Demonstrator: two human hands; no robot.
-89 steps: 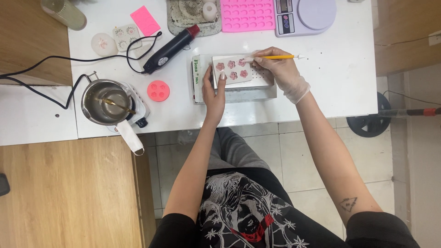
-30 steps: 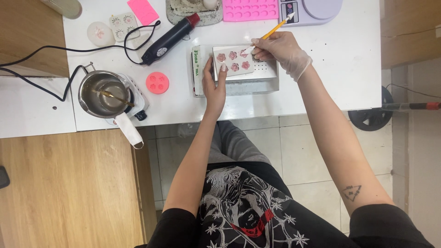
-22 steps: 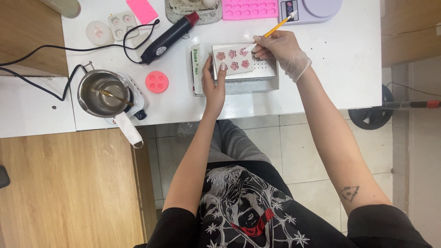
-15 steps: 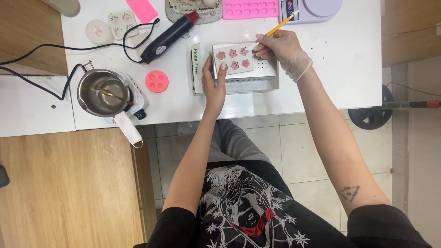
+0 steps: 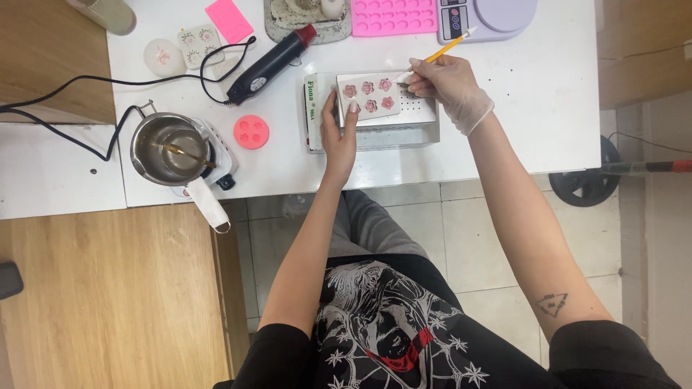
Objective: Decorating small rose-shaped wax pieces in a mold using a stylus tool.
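My gloved right hand (image 5: 448,85), fingers pinching the yellow brush (image 5: 436,55), has shifted its tip to the far right flower while my left hand (image 5: 339,130) fingers press the small tray (image 5: 369,99) on the metal box (image 5: 414,122).

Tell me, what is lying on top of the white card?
Six small pink flowers lie on the card. The left hand covers its near-left edge; the brush tip meets its right end.
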